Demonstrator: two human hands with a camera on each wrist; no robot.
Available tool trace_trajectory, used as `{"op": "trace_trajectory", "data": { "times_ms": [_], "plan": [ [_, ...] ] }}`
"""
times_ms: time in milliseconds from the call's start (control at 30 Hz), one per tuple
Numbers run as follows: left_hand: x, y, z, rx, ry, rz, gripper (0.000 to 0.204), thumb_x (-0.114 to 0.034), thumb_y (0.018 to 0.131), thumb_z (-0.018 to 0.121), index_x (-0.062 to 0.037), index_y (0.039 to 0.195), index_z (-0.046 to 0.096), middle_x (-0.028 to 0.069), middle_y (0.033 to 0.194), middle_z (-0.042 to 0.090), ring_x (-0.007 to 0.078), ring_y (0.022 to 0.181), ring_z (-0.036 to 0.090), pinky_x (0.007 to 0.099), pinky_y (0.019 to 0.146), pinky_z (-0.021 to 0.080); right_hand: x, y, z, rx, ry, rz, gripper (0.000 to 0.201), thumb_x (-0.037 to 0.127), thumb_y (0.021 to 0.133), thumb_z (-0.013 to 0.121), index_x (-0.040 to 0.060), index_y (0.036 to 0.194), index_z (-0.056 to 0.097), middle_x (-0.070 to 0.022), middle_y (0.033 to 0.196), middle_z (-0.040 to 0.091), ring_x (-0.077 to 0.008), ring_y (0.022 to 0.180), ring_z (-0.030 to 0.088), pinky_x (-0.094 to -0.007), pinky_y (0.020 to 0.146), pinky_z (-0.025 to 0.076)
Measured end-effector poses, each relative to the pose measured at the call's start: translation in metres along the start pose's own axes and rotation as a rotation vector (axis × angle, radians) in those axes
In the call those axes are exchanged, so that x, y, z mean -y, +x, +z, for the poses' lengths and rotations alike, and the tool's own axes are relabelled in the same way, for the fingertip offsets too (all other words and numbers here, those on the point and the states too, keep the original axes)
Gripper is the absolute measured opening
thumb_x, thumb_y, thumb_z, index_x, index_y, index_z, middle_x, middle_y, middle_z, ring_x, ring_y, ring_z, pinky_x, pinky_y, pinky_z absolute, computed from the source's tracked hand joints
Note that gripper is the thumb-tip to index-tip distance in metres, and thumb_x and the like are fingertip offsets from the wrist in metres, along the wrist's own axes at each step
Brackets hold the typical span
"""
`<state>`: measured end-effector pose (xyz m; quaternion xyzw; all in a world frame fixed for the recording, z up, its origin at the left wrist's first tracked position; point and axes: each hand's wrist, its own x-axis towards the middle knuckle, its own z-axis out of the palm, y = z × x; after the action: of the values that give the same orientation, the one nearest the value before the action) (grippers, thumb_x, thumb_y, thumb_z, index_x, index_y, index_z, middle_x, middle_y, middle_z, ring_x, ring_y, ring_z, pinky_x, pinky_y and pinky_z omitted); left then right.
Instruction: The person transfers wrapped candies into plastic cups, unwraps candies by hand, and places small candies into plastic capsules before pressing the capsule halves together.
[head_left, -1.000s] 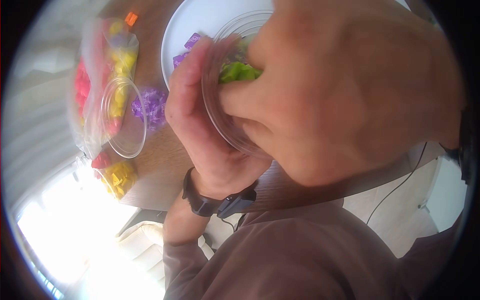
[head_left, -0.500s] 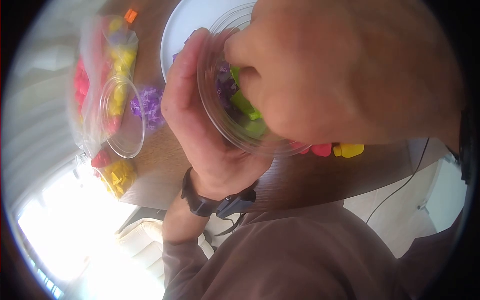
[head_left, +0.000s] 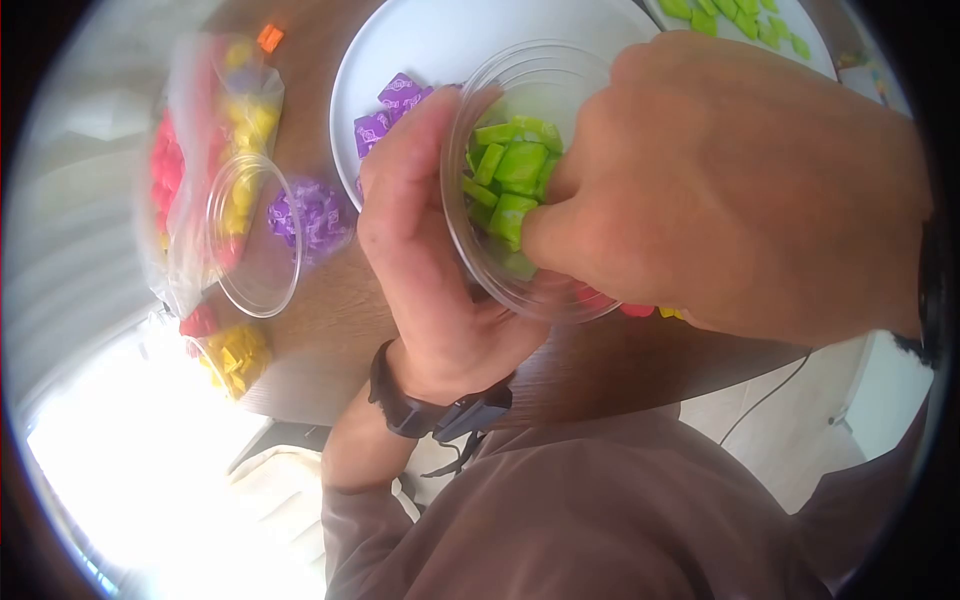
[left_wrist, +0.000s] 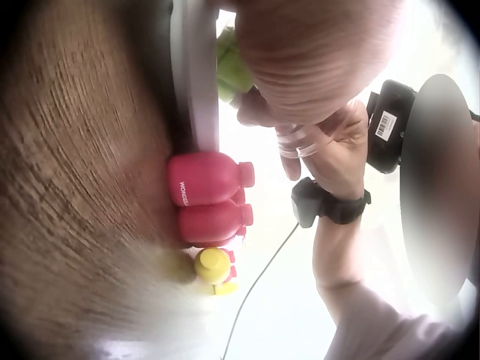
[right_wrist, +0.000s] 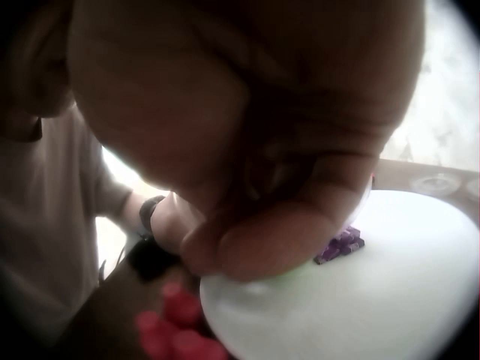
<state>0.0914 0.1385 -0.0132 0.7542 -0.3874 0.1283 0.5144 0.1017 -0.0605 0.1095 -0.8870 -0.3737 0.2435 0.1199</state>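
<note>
Clear bowl held over white plate.
Your left hand (head_left: 425, 250) grips the clear bowl (head_left: 530, 180) above the white plate (head_left: 440, 40); your right hand (head_left: 740, 190) fingers pinch green candies (head_left: 510, 175) inside it.

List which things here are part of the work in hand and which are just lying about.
In hand: left hand holding the clear cup; right hand reaching into the green candies; white plate with purple candies.

Lying about: empty cup, candy bag, purple pile, pink candies.

home: wooden table (head_left: 330, 330), sofa (head_left: 275, 480) beside bright window (head_left: 90, 470)
</note>
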Motion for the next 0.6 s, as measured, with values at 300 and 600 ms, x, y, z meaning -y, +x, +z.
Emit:
{"op": "trace_trajectory", "data": {
  "times_ms": [300, 600],
  "plan": [
    [-0.001, -0.002, 0.006, 0.002, -0.286, -0.159, 0.078, -0.004, 0.09, 0.069, -0.0076, 0.156, 0.026, 0.0139, 0.156, 0.042, 0.0286, 0.139, 0.047, 0.0456, 0.119, 0.038, 0.008, -0.006, 0.01, -0.174, -0.184, 0.031, 0.011, 0.013, 0.081, 0.068, 0.0042, 0.088, 0.067, -0.0092, 0.078, 0.068, -0.031, 0.066, 0.067, -0.0405, 0.06, 0.051],
    [0.012, 0.0, 0.003, -0.04, 0.016, -0.051, 0.093, -0.011, 0.07, 0.092, 0.0035, 0.146, 0.04, 0.0182, 0.133, 0.058, 0.0285, 0.117, 0.063, 0.0399, 0.102, 0.05, 0.016, 0.001, -0.022, 0.069, 0.104, 0.087, 0.008, 0.012, 0.082, 0.065, 0.0048, 0.086, 0.066, -0.0094, 0.081, 0.068, -0.0305, 0.071, 0.067, -0.0389, 0.067, 0.052]
  ]
}}
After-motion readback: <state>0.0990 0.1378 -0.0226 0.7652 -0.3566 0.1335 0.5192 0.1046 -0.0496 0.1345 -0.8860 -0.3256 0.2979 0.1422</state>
